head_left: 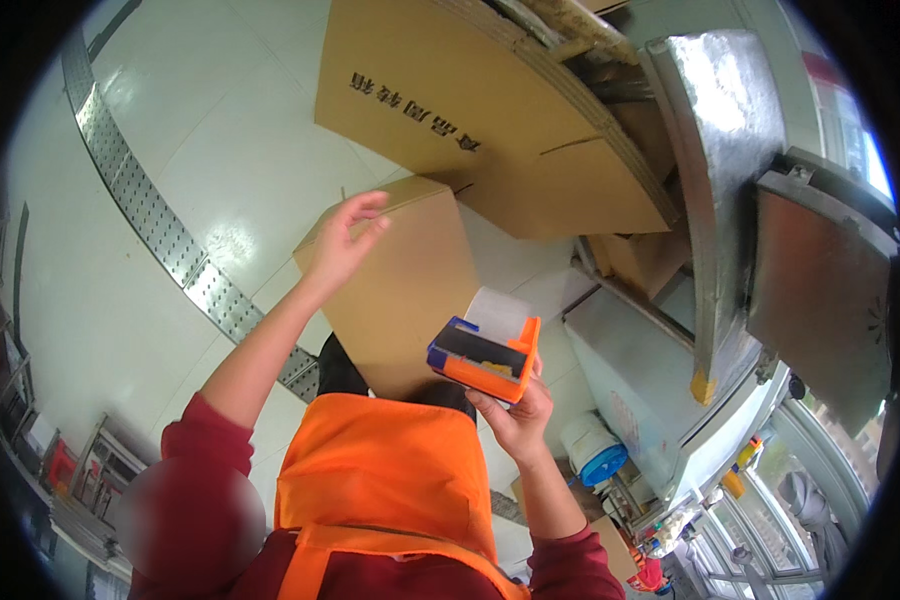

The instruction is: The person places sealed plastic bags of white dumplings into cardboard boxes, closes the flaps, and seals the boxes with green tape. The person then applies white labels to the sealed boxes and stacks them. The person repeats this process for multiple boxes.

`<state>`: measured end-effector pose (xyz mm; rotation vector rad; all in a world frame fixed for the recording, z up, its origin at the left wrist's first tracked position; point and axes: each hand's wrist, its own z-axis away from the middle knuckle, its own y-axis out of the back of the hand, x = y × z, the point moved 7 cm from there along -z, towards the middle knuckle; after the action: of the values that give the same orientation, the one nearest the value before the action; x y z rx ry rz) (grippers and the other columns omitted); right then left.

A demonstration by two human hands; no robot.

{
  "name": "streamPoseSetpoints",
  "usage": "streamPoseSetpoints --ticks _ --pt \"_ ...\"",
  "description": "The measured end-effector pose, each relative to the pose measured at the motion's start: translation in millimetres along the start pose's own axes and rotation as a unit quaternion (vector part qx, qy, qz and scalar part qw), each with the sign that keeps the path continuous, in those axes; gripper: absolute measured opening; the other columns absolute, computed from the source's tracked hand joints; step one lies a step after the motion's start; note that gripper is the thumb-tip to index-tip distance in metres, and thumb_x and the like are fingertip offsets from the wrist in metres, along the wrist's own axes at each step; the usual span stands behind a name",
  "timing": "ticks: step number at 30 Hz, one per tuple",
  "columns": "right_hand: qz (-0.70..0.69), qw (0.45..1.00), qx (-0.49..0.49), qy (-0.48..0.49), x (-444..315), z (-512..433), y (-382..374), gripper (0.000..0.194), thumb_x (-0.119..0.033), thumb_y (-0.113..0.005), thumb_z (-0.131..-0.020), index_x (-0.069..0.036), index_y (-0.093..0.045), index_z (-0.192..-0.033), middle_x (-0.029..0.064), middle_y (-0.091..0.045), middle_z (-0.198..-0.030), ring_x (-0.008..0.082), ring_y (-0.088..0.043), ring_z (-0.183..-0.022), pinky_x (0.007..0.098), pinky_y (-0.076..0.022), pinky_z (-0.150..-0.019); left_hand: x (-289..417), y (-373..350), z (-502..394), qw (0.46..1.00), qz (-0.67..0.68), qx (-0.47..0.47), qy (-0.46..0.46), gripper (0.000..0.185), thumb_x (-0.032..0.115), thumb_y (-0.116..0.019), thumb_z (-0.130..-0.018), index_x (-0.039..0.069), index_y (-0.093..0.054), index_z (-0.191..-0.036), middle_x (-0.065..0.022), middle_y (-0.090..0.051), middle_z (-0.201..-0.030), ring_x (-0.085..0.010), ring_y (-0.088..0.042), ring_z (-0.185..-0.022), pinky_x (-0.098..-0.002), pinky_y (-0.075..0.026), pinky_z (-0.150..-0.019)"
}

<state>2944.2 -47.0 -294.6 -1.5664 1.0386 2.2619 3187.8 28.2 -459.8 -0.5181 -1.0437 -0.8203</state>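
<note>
My right hand (521, 412) is closed around an orange and blue tape dispenser (487, 360), which has a strip of tape sticking up from its far side. My left hand (350, 240) holds nothing; its fingers are apart and slightly curled above the far left part of a cardboard box (405, 285). The box stands on the floor in front of my legs, below both hands. I cannot tell whether the left fingers touch it. An orange apron (382, 465) covers my lap.
Flattened cardboard sheets (495, 127) bearing print lean beyond the box, against a metal-edged work table (720, 150) at the right. A perforated metal drain cover (150, 210) crosses the tiled floor at the left. A white bucket with a blue lid (602, 463) stands at the lower right.
</note>
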Motion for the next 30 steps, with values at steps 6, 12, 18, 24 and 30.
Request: streamPoseSetpoints --ticks 6,12,18,24,30 --pt "-0.006 0.997 -0.074 0.011 -5 3 -25 0.026 -0.015 -0.078 -0.076 -0.005 -0.068 -0.097 0.0078 -0.07 -0.095 0.0233 -0.065 -0.093 0.044 -0.0335 -0.105 148 -32 72 0.931 -0.013 -0.352 -0.092 0.023 0.015 -0.069 -0.085 0.006 -0.069 -0.106 -0.0077 -0.066 -0.107 -0.0215 -0.06 -0.104 -0.0345 -0.045 -0.094" --pt "-0.028 0.994 -0.107 -0.015 3 12 -35 0.026 -0.018 -0.077 -0.078 -0.004 -0.067 -0.097 0.0079 -0.068 -0.086 0.0238 -0.065 -0.086 0.0434 -0.034 -0.105 136 -39 78 0.904 -0.131 -0.403 -0.055 0.015 0.012 -0.067 -0.088 0.005 -0.07 -0.1 -0.006 -0.068 -0.091 -0.0189 -0.062 -0.093 -0.0322 -0.049 -0.083" --pt "0.002 0.982 -0.176 -0.073 47 49 -55 0.028 -0.024 -0.08 -0.073 -0.003 -0.063 -0.081 0.0101 -0.058 -0.071 0.0263 -0.057 -0.075 0.0423 -0.0403 -0.096 64 -19 88 0.953 0.015 -0.28 0.115 0.012 0.011 -0.063 -0.091 0.0 -0.068 -0.091 -0.0047 -0.067 -0.082 -0.0138 -0.063 -0.078 -0.0288 -0.051 -0.076" --pt "0.008 0.938 -0.196 -0.286 106 103 -49 0.031 -0.027 -0.079 -0.07 -0.003 -0.061 -0.075 0.0072 -0.055 -0.068 0.023 -0.052 -0.085 0.0354 -0.0433 -0.076 -8 84 -10 0.98 0.038 -0.008 0.195 0.017 0.02 -0.05 -0.099 0.005 -0.056 -0.092 -0.0011 -0.053 -0.08 -0.0132 -0.056 -0.072 -0.0347 -0.052 -0.074" --pt "-0.138 0.922 -0.148 -0.33 162 73 -78 0.025 -0.019 -0.072 -0.077 0.002 -0.059 -0.075 0.0053 -0.057 -0.063 0.0132 -0.052 -0.056 0.0288 -0.0423 -0.053 -76 81 -119 0.978 -0.048 -0.061 0.193 0.021 0.027 -0.058 -0.095 0.007 -0.057 -0.094 0.0018 -0.051 -0.077 -0.01 -0.052 -0.07 -0.0306 -0.053 -0.068"
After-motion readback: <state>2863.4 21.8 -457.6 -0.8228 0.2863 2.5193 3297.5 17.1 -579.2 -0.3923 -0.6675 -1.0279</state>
